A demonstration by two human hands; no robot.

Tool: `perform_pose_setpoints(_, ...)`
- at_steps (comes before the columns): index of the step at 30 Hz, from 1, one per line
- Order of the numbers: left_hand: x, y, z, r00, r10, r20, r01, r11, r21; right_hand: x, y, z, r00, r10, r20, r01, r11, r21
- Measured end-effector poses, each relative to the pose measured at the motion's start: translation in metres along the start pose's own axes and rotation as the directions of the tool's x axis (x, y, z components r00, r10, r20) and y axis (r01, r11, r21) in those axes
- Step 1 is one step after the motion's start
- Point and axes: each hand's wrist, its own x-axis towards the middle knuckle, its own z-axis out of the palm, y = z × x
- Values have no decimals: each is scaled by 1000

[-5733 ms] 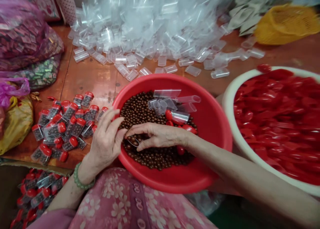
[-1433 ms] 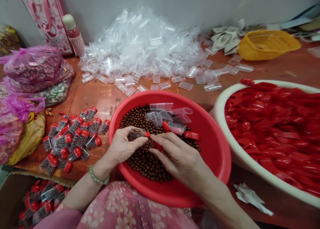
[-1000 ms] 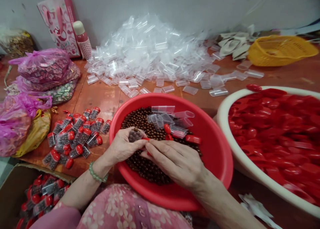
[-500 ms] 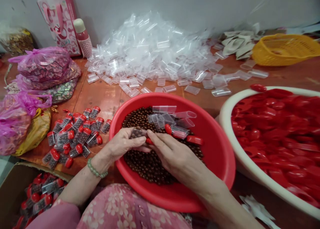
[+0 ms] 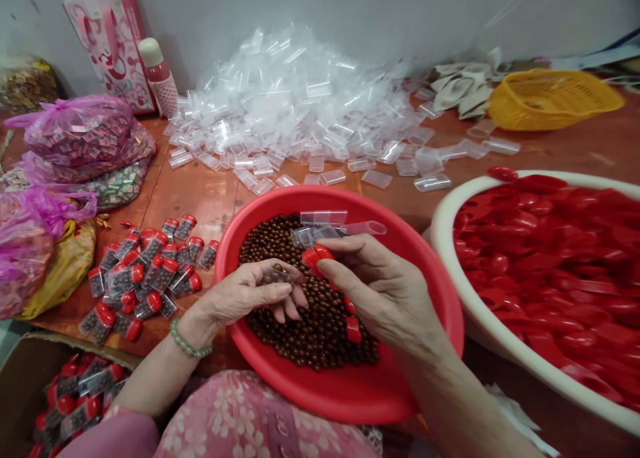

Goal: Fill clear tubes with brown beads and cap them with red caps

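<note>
Over the red basin (image 5: 440, 331), my left hand (image 5: 245, 295) grips a small clear plastic tube (image 5: 278, 273) filled with brown beads, thumb across its side. My right hand (image 5: 380, 278) pinches a red plastic cap (image 5: 316, 257) between thumb and fingertips, a short way to the right of the tube and apart from it. Brown beads (image 5: 310, 348) cover the basin's bottom. Empty clear tubes (image 5: 323, 218) lie on the beads behind my right hand, partly hidden by it. Another red piece (image 5: 353, 329) rests on the beads below that hand.
A cream tub (image 5: 443, 231) of red caps (image 5: 540, 278) stands at right. Clear tubes (image 5: 295, 105) are heaped at the back. Capped, filled tubes (image 5: 150, 265) lie at left, with more in a cardboard box (image 5: 20, 371). Purple bags (image 5: 80, 135) and a yellow basket (image 5: 550, 101) stand farther off.
My right hand has moved away from the tube and up, and a red cap now shows in its fingers. My left hand still holds the bead-filled tube. The view has shifted slightly.
</note>
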Motion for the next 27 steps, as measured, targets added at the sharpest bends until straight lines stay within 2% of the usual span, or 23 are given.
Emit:
perform_pose_setpoints(4, -3, 1, 2, 1000, -2, 5, 1, 995, 97, 3, -5, 5, 999, 19, 35, -20, 1000, 10)
perform_pose_setpoints(10, -7, 2, 1, 987, 137, -84, -114, 966, 232, 2, -1, 6, 997, 29, -77, -22, 996, 87)
perform_pose_setpoints(14, -5, 4, 3, 993, 85, -82, -62, 967, 248, -2, 4, 5, 992, 26, -122, -15, 995, 95)
perform_pose_setpoints(19, -1, 3, 8, 983, 135, -123, -83, 930, 358, -9, -1, 7, 995, -19, -100, 22, 999, 26)
perform_pose_setpoints(23, 0, -2, 7, 993, 101, -58, -73, 928, 366, -11, -4, 10, 991, -103, -90, 93, 990, -106)
perform_pose_setpoints(27, 1, -4, 4, 996, 86, -18, -73, 923, 377, -8, -2, 14, 980, -200, 15, 199, 958, -205)
